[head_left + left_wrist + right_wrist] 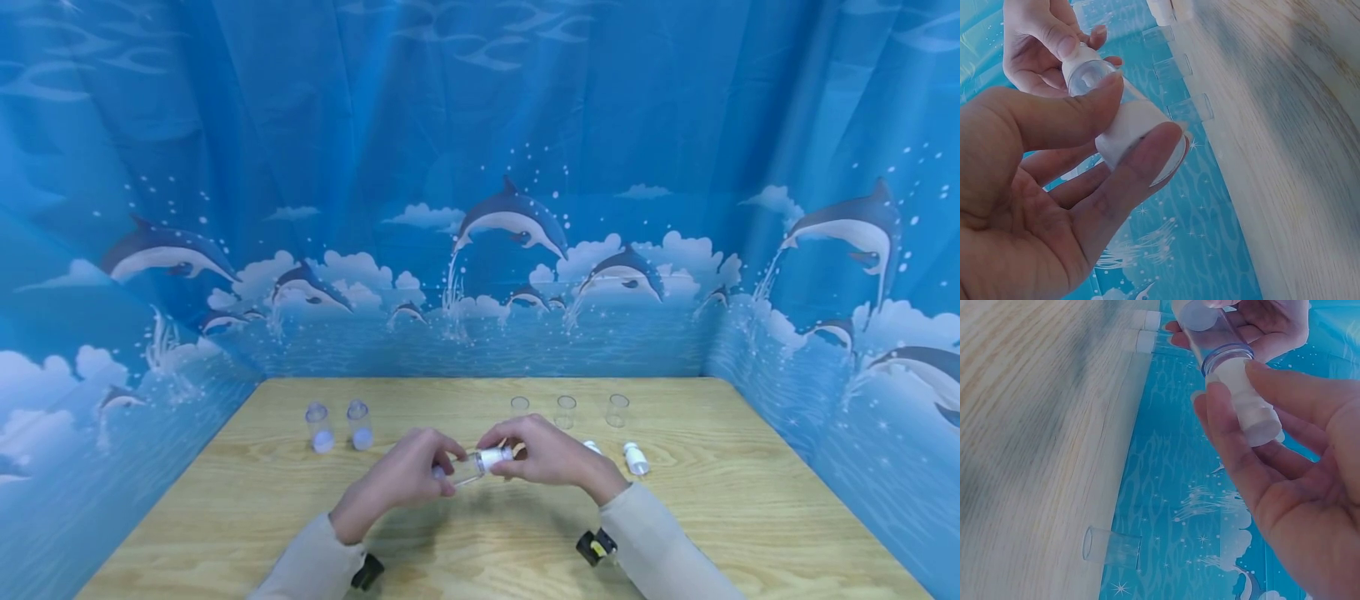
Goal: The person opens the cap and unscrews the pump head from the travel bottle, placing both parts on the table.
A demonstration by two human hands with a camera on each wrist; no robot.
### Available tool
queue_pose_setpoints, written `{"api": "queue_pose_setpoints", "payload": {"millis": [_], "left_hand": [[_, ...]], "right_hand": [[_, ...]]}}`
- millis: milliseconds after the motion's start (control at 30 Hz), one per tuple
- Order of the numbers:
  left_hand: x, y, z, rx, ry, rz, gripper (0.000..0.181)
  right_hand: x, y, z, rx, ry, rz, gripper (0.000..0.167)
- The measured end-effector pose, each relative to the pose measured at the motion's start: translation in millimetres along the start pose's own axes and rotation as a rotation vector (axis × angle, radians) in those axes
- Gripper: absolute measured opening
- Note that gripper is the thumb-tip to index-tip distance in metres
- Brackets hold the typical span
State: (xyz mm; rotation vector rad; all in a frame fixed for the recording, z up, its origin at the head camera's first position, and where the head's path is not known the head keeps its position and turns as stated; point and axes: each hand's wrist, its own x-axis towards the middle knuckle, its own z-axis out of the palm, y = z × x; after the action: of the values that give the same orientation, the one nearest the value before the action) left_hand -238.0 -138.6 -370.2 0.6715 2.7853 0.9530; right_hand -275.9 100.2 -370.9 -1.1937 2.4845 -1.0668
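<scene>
Above the middle of the table, my left hand grips a clear bottle between thumb and fingers. White shows inside its lower end in the left wrist view. My right hand pinches a white cylindrical piece, like a pump head, at the bottle's mouth. In the right wrist view the white piece lines up with the bluish rim of the bottle; how deep it sits I cannot tell. Bottle and piece are tilted nearly level, off the table.
Two clear-topped bottles with white lower parts stand at the left. Several clear open cylinders stand in a row at the back right. A white piece lies right of my right hand, and another is partly hidden behind it.
</scene>
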Motion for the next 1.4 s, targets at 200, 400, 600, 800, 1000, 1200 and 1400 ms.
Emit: {"api": "queue_pose_setpoints", "payload": {"millis": [200,400,600,800,1000,1200,1400], "left_hand": [[0.0,-0.6,0.3,0.004,0.008,0.009,0.044],[-0.4,-1.0,0.5,0.006,0.015,0.013,0.044],[-0.2,-1.0,0.8,-0.004,0.017,0.020,0.044],[-0.4,-1.9,2.1,-0.017,0.029,0.040,0.045],[0.2,-2.5,2.2,-0.022,0.034,0.064,0.045],[1.0,-2.9,2.4,-0.030,0.023,0.056,0.044],[1.4,-3.1,2.7,-0.033,0.018,0.046,0.044]], "right_hand": [[0.1,-0.1,-0.2,-0.006,0.006,0.011,0.030],[-0.7,-0.3,0.1,0.001,0.002,0.019,0.029],[-0.9,2.7,-0.8,0.031,-0.017,0.005,0.034],[-0.7,3.4,-0.9,0.063,-0.009,0.010,0.031],[-1.0,-0.7,-1.4,0.061,0.010,0.011,0.026],[-1.4,-3.3,-1.2,-0.002,0.032,0.014,0.024],[-1.3,-4.2,-1.2,-0.035,0.044,-0.001,0.023]]}}
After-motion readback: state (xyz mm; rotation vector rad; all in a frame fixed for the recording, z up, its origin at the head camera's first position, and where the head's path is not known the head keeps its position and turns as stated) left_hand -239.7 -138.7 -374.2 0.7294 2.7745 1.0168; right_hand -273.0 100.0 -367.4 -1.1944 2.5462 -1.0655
